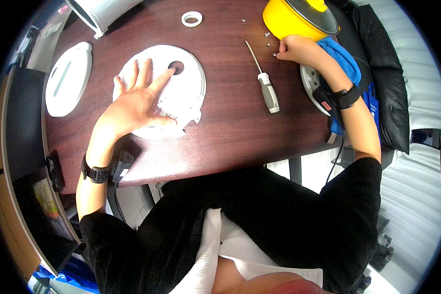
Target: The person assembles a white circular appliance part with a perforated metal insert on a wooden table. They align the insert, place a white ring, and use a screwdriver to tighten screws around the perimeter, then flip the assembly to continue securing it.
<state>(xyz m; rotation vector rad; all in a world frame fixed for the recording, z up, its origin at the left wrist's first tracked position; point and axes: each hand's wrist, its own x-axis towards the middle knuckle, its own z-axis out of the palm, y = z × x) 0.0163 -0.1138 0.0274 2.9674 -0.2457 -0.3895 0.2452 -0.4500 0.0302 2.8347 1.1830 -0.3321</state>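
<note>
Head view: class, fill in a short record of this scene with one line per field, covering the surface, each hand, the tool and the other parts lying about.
Surface: dark wooden table
Left hand: flat, fingers spread, pressing on the round white plastic disc
Right hand: fingertips pinched at small screws beside the yellow pot-shaped housing
Tool: screwdriver, grey handle, lying untouched between the hands
Other parts: oval white cover at left; small white ring at the far edge
Under right forearm: blue cloth
</note>
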